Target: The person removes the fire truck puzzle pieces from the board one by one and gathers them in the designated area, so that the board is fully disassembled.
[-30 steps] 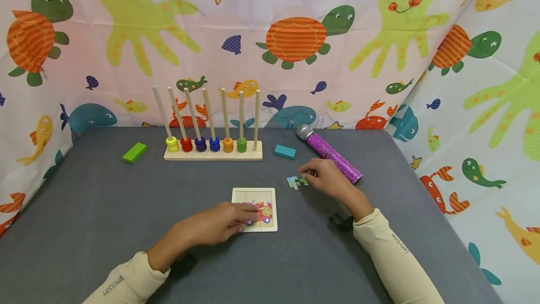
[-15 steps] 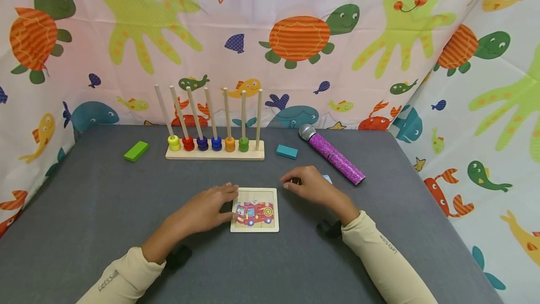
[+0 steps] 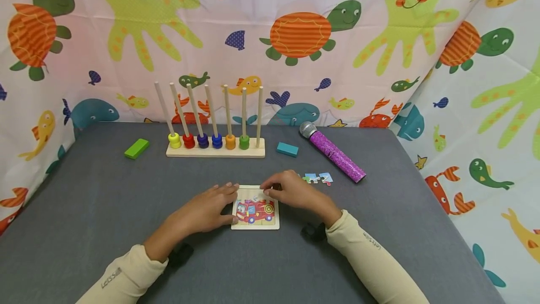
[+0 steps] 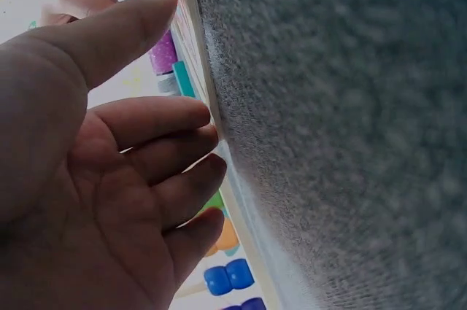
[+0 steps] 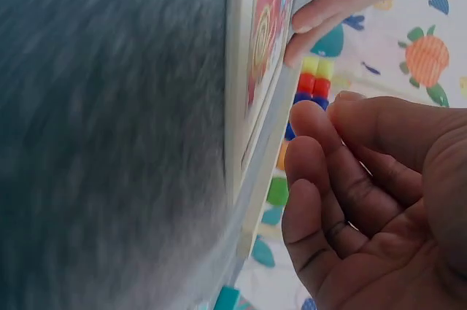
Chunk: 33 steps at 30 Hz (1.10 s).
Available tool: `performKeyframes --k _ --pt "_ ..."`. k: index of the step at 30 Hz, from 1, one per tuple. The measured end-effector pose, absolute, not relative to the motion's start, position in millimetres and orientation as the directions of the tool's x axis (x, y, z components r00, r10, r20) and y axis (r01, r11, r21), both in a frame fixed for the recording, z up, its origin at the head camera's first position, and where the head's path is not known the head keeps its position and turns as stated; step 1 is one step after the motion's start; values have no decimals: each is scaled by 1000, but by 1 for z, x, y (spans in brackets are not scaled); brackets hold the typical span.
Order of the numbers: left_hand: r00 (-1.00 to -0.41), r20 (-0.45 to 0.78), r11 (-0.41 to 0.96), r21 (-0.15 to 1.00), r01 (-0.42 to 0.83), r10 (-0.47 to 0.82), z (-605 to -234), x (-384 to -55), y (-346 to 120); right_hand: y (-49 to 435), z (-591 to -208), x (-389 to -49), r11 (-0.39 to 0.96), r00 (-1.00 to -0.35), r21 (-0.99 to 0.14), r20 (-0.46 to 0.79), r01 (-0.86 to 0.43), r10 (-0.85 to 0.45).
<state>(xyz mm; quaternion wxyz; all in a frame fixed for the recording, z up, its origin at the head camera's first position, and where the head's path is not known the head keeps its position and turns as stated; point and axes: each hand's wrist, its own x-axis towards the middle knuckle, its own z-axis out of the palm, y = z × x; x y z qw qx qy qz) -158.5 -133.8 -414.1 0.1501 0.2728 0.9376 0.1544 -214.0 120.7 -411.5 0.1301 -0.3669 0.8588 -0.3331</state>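
A square wooden puzzle board (image 3: 276, 225) lies on the table, with a red fire engine picture (image 3: 255, 212) across its lower part and bare wood above. My left hand (image 3: 204, 208) rests at the board's left edge, fingers spread, thumb near its lower left corner. Over the upper right corner is my right hand (image 3: 293, 190), its thumb and index tips close together. In the right wrist view the right hand (image 5: 365, 186) shows curled fingers beside the board; whether something small sits between the tips is hidden. Loose puzzle pieces (image 3: 326, 178) lie just behind that hand, partly covered.
A peg stacker (image 3: 215, 153) with coloured rings stands behind the board. To its left lies a green block (image 3: 137, 148), and to its right a teal block (image 3: 288, 149). A glittery purple microphone (image 3: 337, 157) slants at the right. A printed curtain (image 3: 236, 13) hangs behind the table.
My right hand has moved left from the loose pieces to the board's upper right corner, uncovering some pieces. My left hand has drawn back off the picture to the left edge.
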Motion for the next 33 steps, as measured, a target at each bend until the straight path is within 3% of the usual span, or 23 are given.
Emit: performKeyframes --k 6,14,33 --pt "-784 -175 793 284 539 595 -413 -154 -131 108 -416 -209 472 -646 -680 1 -560 -764" --pt "-795 -162 801 276 532 584 -415 -149 -132 94 -418 -201 437 -606 -703 -11 -561 -795" --pt "-796 -169 798 308 518 582 -413 -149 -129 93 -418 -201 429 -620 -751 -33 -502 -784"
